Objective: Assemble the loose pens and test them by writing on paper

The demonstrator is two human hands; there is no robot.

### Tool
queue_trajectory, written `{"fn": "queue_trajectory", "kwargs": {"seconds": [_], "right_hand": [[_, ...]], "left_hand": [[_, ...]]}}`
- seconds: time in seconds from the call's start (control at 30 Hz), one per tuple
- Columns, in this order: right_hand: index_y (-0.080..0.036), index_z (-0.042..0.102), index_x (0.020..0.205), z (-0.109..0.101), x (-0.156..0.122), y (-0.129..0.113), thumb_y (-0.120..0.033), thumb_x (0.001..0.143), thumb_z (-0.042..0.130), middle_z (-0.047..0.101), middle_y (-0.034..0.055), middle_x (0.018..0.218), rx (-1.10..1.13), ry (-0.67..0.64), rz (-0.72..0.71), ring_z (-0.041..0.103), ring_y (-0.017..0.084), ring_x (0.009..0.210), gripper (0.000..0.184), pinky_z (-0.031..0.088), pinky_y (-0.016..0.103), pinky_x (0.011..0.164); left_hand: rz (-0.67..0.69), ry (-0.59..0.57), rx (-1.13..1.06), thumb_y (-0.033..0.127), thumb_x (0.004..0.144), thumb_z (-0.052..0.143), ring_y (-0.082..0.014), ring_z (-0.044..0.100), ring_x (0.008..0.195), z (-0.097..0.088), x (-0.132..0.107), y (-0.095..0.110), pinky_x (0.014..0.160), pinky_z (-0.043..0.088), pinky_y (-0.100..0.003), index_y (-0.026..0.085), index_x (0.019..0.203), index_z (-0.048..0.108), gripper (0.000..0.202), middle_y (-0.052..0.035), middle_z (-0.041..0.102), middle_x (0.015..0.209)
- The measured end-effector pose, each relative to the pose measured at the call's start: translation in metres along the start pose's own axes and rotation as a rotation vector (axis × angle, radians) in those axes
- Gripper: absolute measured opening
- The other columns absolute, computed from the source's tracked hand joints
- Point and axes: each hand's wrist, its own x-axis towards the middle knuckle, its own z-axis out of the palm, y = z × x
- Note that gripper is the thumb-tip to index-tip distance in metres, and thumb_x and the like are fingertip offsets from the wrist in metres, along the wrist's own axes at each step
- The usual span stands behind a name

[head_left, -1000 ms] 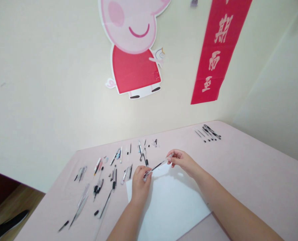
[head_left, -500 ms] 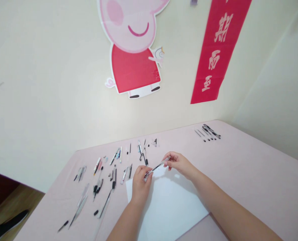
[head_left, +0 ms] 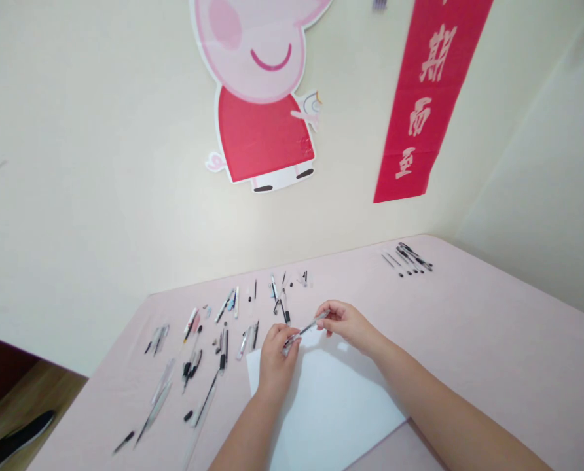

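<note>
A clear-barrelled pen with a dark refill is held between both hands above a white sheet of paper. My left hand is closed round the pen's lower end. My right hand pinches the upper end with its fingertips. The two hands sit close together over the far corner of the sheet, on a pale pink table.
Several pens and loose pen parts lie scattered on the table to the left of my hands. A small group of dark pens lies at the far right near the wall. A cartoon pig cutout and a red banner hang on the wall.
My right hand has slid left along the pen towards my left hand, so the visible length of pen between them is shorter. The left hand has stayed put.
</note>
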Motion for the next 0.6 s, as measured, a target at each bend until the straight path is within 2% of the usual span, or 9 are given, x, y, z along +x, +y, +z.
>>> {"fn": "queue_trajectory", "kwargs": {"seconds": [0.3, 0.6], "right_hand": [[-0.016, 0.059, 0.077, 0.0009, -0.0006, 0.0001, -0.033, 0.061, 0.07, 0.059, -0.0002, 0.066, -0.078, 0.0, -0.004, 0.052, 0.01, 0.057, 0.026, 0.045, 0.023, 0.052], [-0.016, 0.062, 0.063, -0.0025, -0.0011, -0.0021, -0.036, 0.062, 0.067, 0.059, 0.0004, 0.06, -0.355, 0.059, -0.051, 0.051, 0.012, 0.056, 0.021, 0.037, 0.022, 0.05]], "left_hand": [[0.003, -0.014, -0.003, 0.02, 0.079, 0.049, -0.0174, 0.053, 0.081, 0.0003, -0.0001, -0.0006, 0.069, 0.045, -0.032, 0.02, 0.087, 0.061, 0.014, -0.0042, 0.053, 0.083], [0.0, -0.021, 0.014, 0.019, 0.078, 0.049, -0.019, 0.054, 0.084, -0.0022, -0.0001, 0.0023, 0.073, 0.045, -0.034, 0.02, 0.085, 0.062, 0.015, -0.0051, 0.055, 0.085]]}}
